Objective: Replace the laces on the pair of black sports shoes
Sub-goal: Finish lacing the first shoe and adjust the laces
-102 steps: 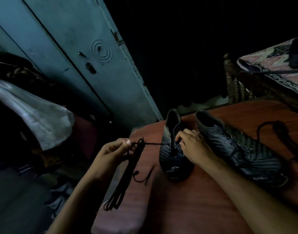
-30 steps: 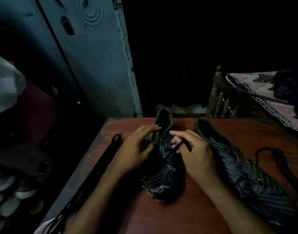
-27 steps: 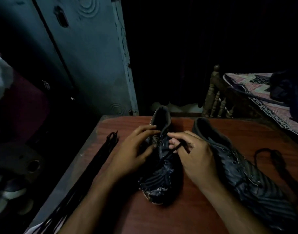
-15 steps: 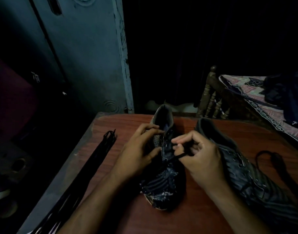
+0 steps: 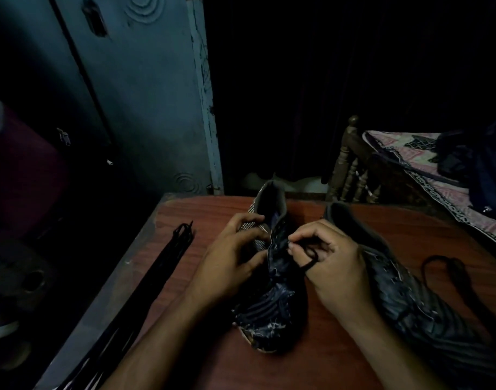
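Two black sports shoes stand on a reddish wooden table (image 5: 311, 370). The left shoe (image 5: 272, 311) points its toe toward me, between my hands. My left hand (image 5: 230, 266) grips the left side of that shoe's upper near the eyelets. My right hand (image 5: 331, 266) pinches a black lace (image 5: 308, 263) that runs into the shoe's eyelets. To the right of my right hand lies the right shoe (image 5: 415, 299), its laces in place. A bundle of black laces (image 5: 168, 260) stretches along the table's left edge.
Another loose black lace (image 5: 449, 274) curls on the table at the far right. A blue metal cupboard (image 5: 145, 94) stands behind the table on the left. A wooden bed frame (image 5: 350, 170) with a patterned cover sits at the back right.
The left hand dropped the lace bundle on the table's left edge and came to the shoe. In the last second the right hand pulled the lace a little toward itself.
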Available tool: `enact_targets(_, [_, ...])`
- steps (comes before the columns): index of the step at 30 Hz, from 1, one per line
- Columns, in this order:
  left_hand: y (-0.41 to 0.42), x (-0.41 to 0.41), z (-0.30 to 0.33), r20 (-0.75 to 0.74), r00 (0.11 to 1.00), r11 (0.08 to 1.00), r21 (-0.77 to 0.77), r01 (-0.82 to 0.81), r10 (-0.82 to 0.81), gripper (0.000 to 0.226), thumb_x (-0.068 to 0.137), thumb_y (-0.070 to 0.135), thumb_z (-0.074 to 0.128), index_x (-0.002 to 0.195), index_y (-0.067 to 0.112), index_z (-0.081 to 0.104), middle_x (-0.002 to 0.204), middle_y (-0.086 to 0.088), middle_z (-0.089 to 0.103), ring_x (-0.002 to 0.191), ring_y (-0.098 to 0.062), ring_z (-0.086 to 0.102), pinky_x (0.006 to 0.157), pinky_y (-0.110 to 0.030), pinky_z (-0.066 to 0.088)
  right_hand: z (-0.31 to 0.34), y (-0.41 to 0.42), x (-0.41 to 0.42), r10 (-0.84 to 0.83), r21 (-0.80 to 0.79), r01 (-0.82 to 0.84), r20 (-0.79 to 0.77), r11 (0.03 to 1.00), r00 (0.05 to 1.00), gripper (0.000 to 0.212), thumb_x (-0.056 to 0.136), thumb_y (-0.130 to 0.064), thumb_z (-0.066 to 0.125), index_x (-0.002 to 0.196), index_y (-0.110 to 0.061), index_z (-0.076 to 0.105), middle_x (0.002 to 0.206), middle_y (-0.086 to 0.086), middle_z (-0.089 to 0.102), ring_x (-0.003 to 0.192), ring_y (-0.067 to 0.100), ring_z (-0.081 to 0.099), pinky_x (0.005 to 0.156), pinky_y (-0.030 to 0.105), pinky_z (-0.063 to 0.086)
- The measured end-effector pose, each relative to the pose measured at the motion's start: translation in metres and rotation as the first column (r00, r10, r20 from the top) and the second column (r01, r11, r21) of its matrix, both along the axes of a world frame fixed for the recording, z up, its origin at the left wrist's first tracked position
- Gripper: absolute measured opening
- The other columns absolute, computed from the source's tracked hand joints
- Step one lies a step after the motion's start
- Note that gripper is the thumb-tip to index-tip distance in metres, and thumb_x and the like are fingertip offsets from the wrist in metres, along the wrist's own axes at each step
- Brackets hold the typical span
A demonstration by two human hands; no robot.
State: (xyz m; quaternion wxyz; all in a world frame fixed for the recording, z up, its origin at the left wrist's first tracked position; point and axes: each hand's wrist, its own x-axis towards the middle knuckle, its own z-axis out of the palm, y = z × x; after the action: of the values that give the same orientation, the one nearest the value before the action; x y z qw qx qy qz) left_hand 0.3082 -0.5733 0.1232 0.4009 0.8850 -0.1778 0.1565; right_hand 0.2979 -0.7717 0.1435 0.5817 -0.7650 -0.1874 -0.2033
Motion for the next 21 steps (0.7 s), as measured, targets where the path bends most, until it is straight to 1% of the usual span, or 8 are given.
enact_targets(2, [-0.0008, 0.0008, -0.0007, 0.001, 1.0, 1.0, -0.005, 0.001, -0.001, 0.017, 0.09, 0.025, 0.073, 0.106, 0.026, 0.074, 0.142, 0.021, 0.046, 0.131, 0.002, 0.049, 0.111, -0.032, 0.043, -0.0005, -0.0003, 0.0012, 0.004, -0.014, -0.004, 0.011, 1.0, 1.0, 0.026, 0.081, 0.012, 0.073, 0.084, -0.013, 0.07, 0.09, -0.007, 0.065, 0.088, 0.015, 0.068, 0.075, 0.025, 0.058])
enact_targets(5, [-0.0022, 0.0008, -0.0014, 0.003, 1.0, 1.0, -0.03, 0.001, -0.001, 0.018, 0.087, 0.031, 0.07, 0.104, 0.027, 0.073, 0.142, 0.021, 0.047, 0.131, 0.002, 0.05, 0.111, -0.033, 0.044, -0.0025, -0.001, 0.0012, -0.009, -0.019, 0.01, 0.032, 1.0, 0.999, 0.027, 0.082, 0.013, 0.071, 0.085, -0.014, 0.071, 0.091, -0.008, 0.066, 0.088, 0.015, 0.069, 0.077, 0.032, 0.06])
enact_targets(7, [-0.0019, 0.0008, -0.0018, -0.004, 1.0, 1.0, -0.022, 0.003, -0.003, 0.017, 0.089, 0.026, 0.073, 0.106, 0.028, 0.073, 0.143, 0.021, 0.047, 0.131, 0.002, 0.049, 0.112, -0.035, 0.044, -0.0047, -0.0015, 0.0013, -0.036, -0.021, 0.036, 0.03, 0.999, 0.999, 0.033, 0.084, 0.011, 0.068, 0.086, -0.021, 0.071, 0.091, -0.008, 0.068, 0.086, 0.016, 0.071, 0.077, 0.039, 0.061])
enact_targets(9, [-0.0012, 0.0007, -0.0019, -0.005, 1.0, 1.0, -0.011, 0.002, -0.002, 0.019, 0.09, 0.022, 0.075, 0.107, 0.029, 0.073, 0.143, 0.02, 0.047, 0.131, 0.002, 0.05, 0.111, -0.036, 0.046, -0.006, -0.0018, 0.002, -0.048, -0.01, 0.048, 0.005, 0.999, 0.999, 0.038, 0.088, 0.01, 0.064, 0.086, -0.028, 0.068, 0.089, -0.007, 0.068, 0.082, 0.016, 0.071, 0.074, 0.043, 0.062])
enact_targets(12, [-0.001, 0.0002, -0.0008, -0.002, 1.0, 1.0, -0.011, 0.002, -0.002, 0.019, 0.09, 0.02, 0.076, 0.107, 0.027, 0.074, 0.143, 0.02, 0.047, 0.13, 0.003, 0.049, 0.111, -0.034, 0.045, -0.0056, -0.0008, 0.0016, -0.032, 0.028, 0.033, -0.016, 0.999, 0.999, 0.038, 0.09, 0.011, 0.061, 0.085, -0.026, 0.066, 0.088, -0.002, 0.066, 0.079, 0.018, 0.071, 0.071, 0.045, 0.062])
enact_targets(14, [-0.001, 0.0002, -0.0003, -0.005, 1.0, 1.0, -0.008, -0.004, 0.004, 0.018, 0.091, 0.021, 0.076, 0.107, 0.027, 0.074, 0.143, 0.02, 0.047, 0.13, 0.004, 0.048, 0.111, -0.031, 0.044, -0.0052, 0.0002, 0.0011, -0.036, 0.001, 0.036, 0.008, 0.999, 0.999, 0.033, 0.087, 0.011, 0.064, 0.085, -0.023, 0.066, 0.089, -0.006, 0.064, 0.079, 0.019, 0.071, 0.071, 0.046, 0.061])
enact_targets(17, [-0.002, 0.0003, 0.0001, 0.013, 1.0, 1.0, -0.018, -0.002, 0.002, 0.017, 0.088, 0.029, 0.071, 0.105, 0.029, 0.073, 0.142, 0.02, 0.047, 0.13, 0.002, 0.05, 0.108, -0.028, 0.044, -0.0036, 0.001, -0.0001, -0.053, -0.069, 0.057, 0.062, 0.996, 0.997, 0.029, 0.083, 0.002, 0.073, 0.086, -0.026, 0.066, 0.091, -0.009, 0.064, 0.082, 0.016, 0.07, 0.071, 0.046, 0.059])
enact_targets(21, [-0.0028, -0.0008, -0.0004, 0.002, 1.0, 1.0, -0.018, -0.002, 0.002, 0.019, 0.088, 0.031, 0.07, 0.107, 0.029, 0.073, 0.142, 0.023, 0.046, 0.13, 0.003, 0.05, 0.107, -0.027, 0.043, -0.0009, 0.0015, -0.0018, -0.067, -0.122, 0.078, 0.097, 0.989, 0.993, 0.026, 0.081, 0.005, 0.077, 0.085, -0.019, 0.07, 0.089, -0.013, 0.063, 0.085, 0.011, 0.068, 0.073, 0.035, 0.059])
